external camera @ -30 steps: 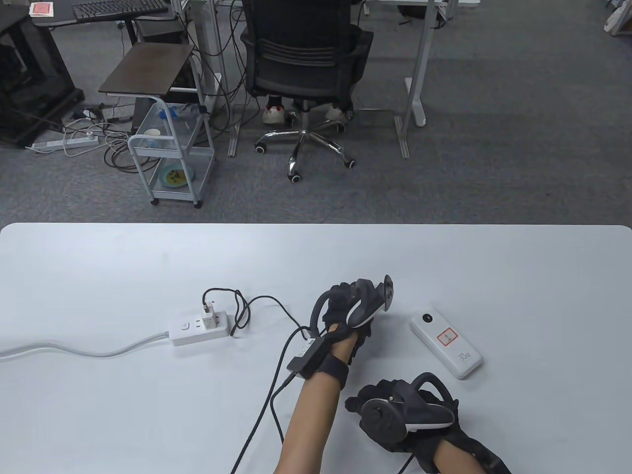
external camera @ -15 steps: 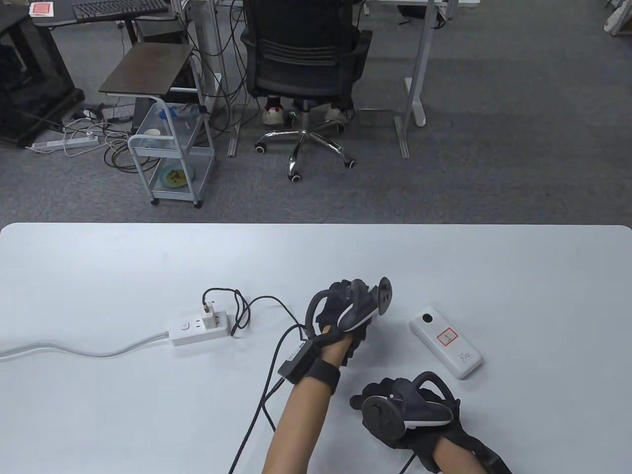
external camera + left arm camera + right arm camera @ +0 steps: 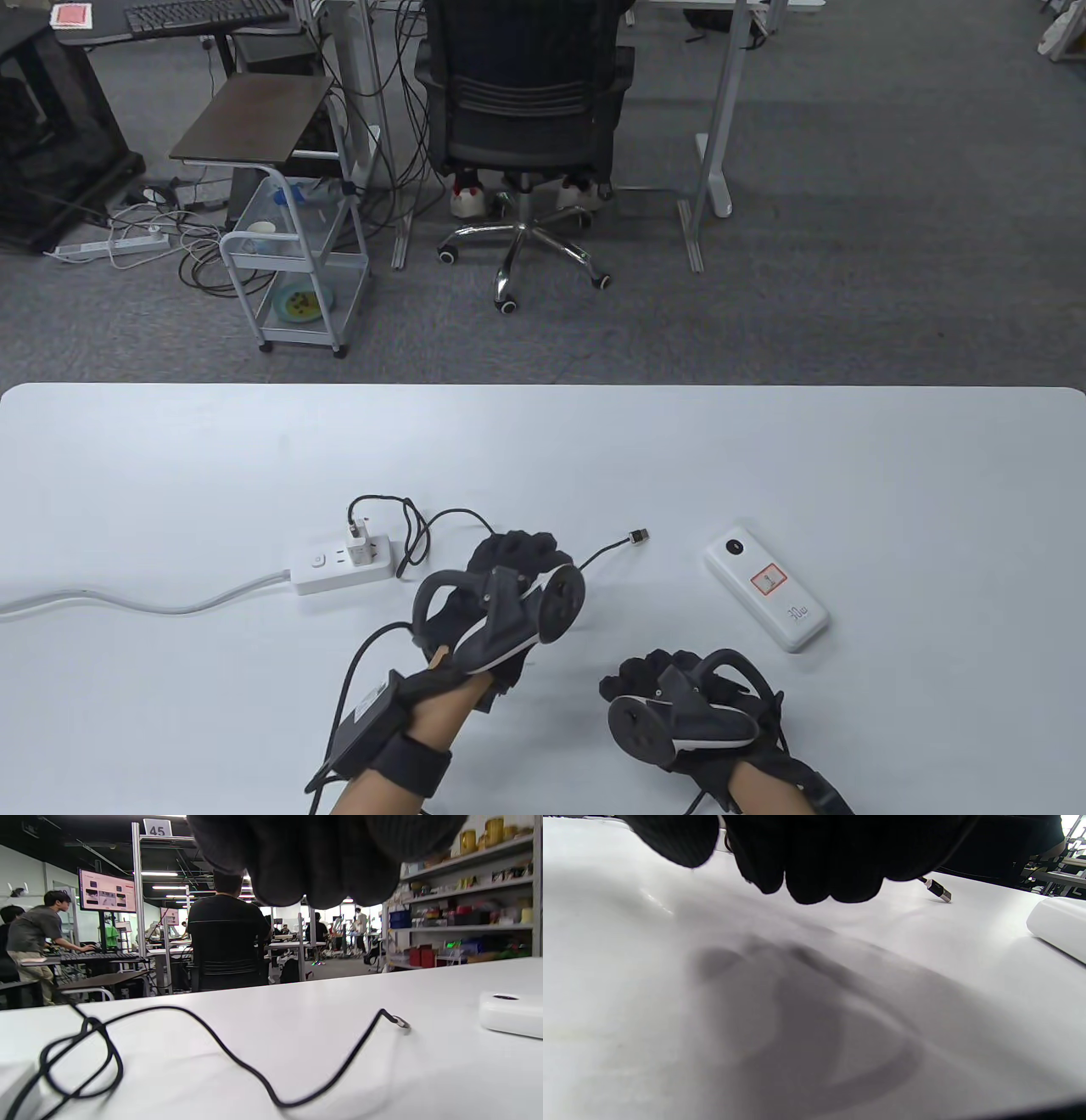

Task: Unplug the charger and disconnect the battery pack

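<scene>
The white battery pack (image 3: 766,587) lies flat at the right, with no cable in it. The black cable's free plug end (image 3: 636,536) lies on the table left of the pack. The cable runs back past my left hand (image 3: 517,552) to the white charger (image 3: 363,548), which is plugged into the white power strip (image 3: 339,570). My left hand hovers over the cable and holds nothing. In the left wrist view the cable (image 3: 237,1065) lies loose below the fingers. My right hand (image 3: 640,679) rests near the front edge with curled fingers, empty, below and left of the pack.
The power strip's grey lead (image 3: 127,603) runs off the table's left edge. Beyond the table's far edge stand an office chair (image 3: 522,110) and a small cart (image 3: 288,280) on the floor.
My left hand has drawn back to the left and toward me, away from the battery pack, leaving the cable's plug end lying free on the table. My right hand has barely shifted.
</scene>
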Tool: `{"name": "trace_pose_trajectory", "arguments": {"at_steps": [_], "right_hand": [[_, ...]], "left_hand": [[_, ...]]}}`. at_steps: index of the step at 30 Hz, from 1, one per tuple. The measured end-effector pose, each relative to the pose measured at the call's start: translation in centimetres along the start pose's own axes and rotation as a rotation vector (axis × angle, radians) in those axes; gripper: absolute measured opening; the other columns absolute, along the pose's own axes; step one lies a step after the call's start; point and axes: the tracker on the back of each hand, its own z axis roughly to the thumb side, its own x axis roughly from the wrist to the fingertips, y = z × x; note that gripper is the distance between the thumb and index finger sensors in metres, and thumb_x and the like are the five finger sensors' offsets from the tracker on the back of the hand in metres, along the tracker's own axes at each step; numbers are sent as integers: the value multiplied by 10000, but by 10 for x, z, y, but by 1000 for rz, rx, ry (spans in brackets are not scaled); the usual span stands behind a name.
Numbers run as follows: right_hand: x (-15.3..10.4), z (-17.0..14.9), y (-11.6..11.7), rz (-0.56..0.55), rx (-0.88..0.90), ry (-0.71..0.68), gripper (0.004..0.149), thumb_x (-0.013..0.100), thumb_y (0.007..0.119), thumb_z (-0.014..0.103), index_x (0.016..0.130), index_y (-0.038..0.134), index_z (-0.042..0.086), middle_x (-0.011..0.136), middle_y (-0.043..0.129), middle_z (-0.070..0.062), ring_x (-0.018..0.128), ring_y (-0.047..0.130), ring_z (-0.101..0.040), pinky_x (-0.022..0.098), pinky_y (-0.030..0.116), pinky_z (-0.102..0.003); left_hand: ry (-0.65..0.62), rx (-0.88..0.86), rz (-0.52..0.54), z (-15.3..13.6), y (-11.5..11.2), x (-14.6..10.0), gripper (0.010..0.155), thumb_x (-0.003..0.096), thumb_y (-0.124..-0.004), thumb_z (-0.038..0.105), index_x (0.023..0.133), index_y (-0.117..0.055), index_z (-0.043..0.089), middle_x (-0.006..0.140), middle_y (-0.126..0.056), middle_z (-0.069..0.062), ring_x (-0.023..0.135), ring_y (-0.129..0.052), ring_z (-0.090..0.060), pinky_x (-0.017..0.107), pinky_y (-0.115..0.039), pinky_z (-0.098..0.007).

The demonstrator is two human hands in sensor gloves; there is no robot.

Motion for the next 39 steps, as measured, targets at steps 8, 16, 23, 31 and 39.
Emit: {"name": "trace_pose_trajectory", "arguments": {"at_steps": [8,16,23,31,39], "right_hand": [[-1,-2,1,-5,11,9,547,549,591,504,1049,637,287,1100,696,-69,925,753,-359,659,670,-580],[-3,-6,-3,-34,36,5,550,547,593,503,1049,638,284,1100,697,-70,925,751,-362,658,668,-583],[-2,0,-3,-38,-3,-9,549,547,590,508,1048,640,288,1094,706,-64,921,758,-357,656,673,-578],[2,10,-2,-31,-29,-35,546,547,583,516,1044,639,297,1088,713,-53,920,764,-345,656,682,-567],[-2,10,-5,-48,-35,-30,546,547,586,512,1044,642,293,1093,706,-59,924,756,-355,660,669,-575]], "left_hand": [[50,56,-80,-21,-32,-39,400,483,-765,555,842,-895,434,1006,-901,188,973,-954,-105,804,-755,-314],[99,100,-23,-41,-30,-57,415,484,-761,563,864,-875,441,1022,-884,185,988,-939,-104,811,-746,-313],[120,61,47,-54,-27,-59,418,475,-769,574,856,-883,443,1006,-903,182,973,-953,-108,806,-752,-319],[209,85,118,-85,-18,-60,422,469,-787,568,867,-872,453,987,-918,189,959,-966,-102,798,-763,-314],[356,236,238,-130,-24,-66,675,448,-776,636,1070,-626,421,1168,-679,125,1109,-775,-165,859,-654,-351]]}}
